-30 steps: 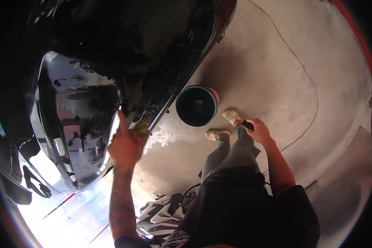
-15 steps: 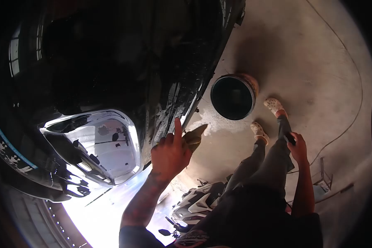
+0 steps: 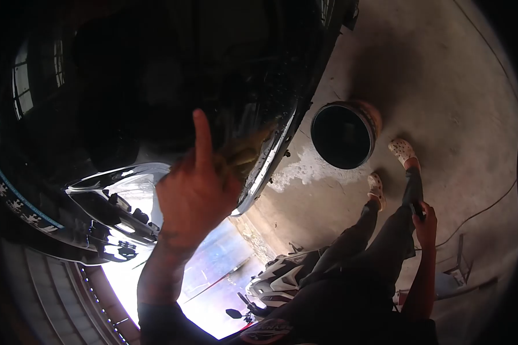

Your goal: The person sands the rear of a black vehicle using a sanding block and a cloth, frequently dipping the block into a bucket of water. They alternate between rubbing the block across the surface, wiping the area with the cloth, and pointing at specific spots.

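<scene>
My left hand [image 3: 195,187] presses a yellowish-brown cloth [image 3: 244,152] against the glossy black car panel [image 3: 155,75]. Its index finger stretches out over the panel while the other fingers close on the cloth, which is partly hidden behind the hand. Just left of this hand is a shiny chrome-edged part [image 3: 106,181] of the car, partly covered by the hand. Low beside my leg, my right hand [image 3: 425,221] is closed around a small dark object [image 3: 417,211] whose kind I cannot make out.
A dark-mouthed bucket [image 3: 342,135] stands on the concrete floor, with a wet patch [image 3: 299,169] beside it. Behind my legs is a motorbike [image 3: 285,276]. A cable [image 3: 477,213] runs across the floor at right, near a small metal frame [image 3: 457,273].
My left hand has moved left and up across the black panel with the cloth, now covering much of the chrome-edged part. The view has shifted; my right hand stays by my leg.
</scene>
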`<state>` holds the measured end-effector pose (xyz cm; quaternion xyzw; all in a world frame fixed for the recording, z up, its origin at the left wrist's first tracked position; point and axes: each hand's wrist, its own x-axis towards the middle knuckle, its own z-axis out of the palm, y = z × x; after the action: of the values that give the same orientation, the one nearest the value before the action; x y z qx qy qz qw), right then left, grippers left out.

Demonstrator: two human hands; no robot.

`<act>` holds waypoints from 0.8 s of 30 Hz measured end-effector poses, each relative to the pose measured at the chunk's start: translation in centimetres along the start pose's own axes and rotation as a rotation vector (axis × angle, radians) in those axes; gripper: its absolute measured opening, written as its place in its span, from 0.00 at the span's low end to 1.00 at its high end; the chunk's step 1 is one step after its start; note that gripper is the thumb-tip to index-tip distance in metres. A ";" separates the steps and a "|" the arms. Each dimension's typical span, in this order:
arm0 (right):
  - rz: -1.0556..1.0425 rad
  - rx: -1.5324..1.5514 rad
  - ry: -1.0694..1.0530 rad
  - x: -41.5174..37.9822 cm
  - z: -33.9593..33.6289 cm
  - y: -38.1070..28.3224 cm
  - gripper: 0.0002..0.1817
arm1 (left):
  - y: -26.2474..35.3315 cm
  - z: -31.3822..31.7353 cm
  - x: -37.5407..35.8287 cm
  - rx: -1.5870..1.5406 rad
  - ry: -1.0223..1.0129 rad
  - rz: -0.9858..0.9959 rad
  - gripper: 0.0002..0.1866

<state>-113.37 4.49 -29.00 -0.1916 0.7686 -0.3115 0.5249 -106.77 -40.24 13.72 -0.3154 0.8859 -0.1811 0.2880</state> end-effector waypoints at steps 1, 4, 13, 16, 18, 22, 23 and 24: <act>-0.009 0.005 0.001 0.1 0.0 0.0 0.28 | -0.2 -0.6 0.4 0.032 0.017 0.002 0.54; -0.023 0.011 -0.002 0.4 -0.1 -0.1 0.28 | -0.9 -2.1 1.3 0.068 0.055 -0.044 0.54; -0.022 -0.013 -0.015 1.1 -0.9 -1.0 0.27 | -1.7 -4.2 3.5 0.170 -0.039 -0.138 0.56; -0.033 -0.025 -0.013 1.2 -0.9 -0.5 0.28 | -1.2 -4.1 3.4 0.206 -0.101 -0.181 0.56; -0.017 -0.025 -0.021 1.2 -0.9 -0.3 0.28 | -1.2 -4.0 3.2 0.213 -0.114 -0.178 0.55; -0.026 -0.027 -0.022 1.4 -0.8 -0.3 0.28 | -1.6 -2.9 2.3 0.188 -0.100 -0.120 0.54; -0.025 -0.032 -0.022 1.5 -0.8 -0.3 0.28 | -1.6 -2.9 2.1 0.177 -0.102 -0.114 0.54; -0.024 -0.036 -0.023 1.5 -0.8 -0.3 0.29 | -1.5 -2.9 2.0 0.186 -0.117 -0.112 0.54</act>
<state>-114.66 3.52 -29.66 -0.2141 0.7657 -0.3016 0.5263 -109.09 -42.27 15.91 -0.3465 0.8279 -0.2597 0.3566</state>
